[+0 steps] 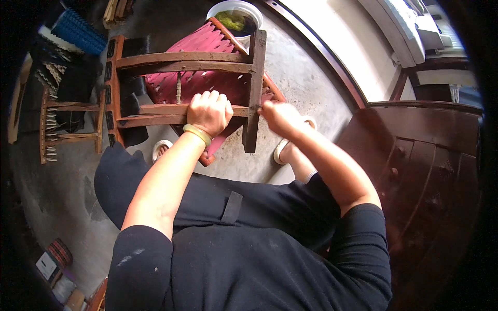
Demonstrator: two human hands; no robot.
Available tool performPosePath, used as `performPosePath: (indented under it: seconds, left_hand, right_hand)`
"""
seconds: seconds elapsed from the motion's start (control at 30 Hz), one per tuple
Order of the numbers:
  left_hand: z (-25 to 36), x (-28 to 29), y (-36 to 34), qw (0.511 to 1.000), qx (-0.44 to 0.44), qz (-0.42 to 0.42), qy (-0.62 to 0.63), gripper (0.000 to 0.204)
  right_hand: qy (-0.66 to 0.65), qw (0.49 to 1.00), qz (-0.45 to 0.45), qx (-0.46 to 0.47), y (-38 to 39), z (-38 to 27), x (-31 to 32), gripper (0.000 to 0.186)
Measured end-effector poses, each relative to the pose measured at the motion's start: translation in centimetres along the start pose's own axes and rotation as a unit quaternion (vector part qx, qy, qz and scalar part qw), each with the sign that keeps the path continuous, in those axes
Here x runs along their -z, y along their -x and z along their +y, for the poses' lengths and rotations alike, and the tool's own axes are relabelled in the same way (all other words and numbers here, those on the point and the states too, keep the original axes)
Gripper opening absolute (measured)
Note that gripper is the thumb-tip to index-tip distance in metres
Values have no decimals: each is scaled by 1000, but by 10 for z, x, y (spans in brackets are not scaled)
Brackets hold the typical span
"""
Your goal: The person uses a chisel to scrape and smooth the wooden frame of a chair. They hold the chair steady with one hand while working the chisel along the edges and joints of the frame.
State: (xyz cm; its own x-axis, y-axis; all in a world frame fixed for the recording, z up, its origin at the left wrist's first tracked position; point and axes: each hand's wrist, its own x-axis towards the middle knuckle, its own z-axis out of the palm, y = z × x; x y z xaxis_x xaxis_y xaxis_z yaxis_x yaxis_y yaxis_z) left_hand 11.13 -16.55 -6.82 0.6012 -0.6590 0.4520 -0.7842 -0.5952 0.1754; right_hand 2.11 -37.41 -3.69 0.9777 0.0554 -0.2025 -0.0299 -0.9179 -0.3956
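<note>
A brown wooden stool frame (256, 72) lies across in front of me, with long bars running between two end rails. Black strips (136, 99) are fixed along its reddish left rail. My left hand (209, 114), a pale bangle at its wrist, is closed over the near pair of bars, close to the right end. At the right-hand rail my right hand (280, 118) is curled shut, its fingertips at the wood; what it holds, if anything, is hidden. Behind and under the frame is a pink woven stool seat (199, 42) with reddish wooden edges.
A white bucket (260, 18) holding something green in dark liquid stands beyond the frame. Another wooden frame with white cord (67, 138) and a blue woven piece (79, 31) are at left. Dark red wooden panelling (415, 171) borders the right. Several small items lie at lower left.
</note>
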Motion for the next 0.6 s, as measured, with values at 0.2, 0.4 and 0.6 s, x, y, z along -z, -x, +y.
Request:
performPosePath:
  seconds: [0.2, 0.4, 0.6]
  left_hand:
    - [-1, -2, -1, 1000, 3, -4, -11, 16]
    - [-2, -2, 1, 1000, -1, 3, -10, 16]
    - [-2, -3, 1, 1000, -5, 7, -15, 16]
  right_hand:
    - [32, 999, -18, -5, 9, -5, 0, 29]
    - [-22, 999, 10, -28, -5, 6, -5, 31]
    - [18, 991, -132, -27, 45, -22, -16, 26]
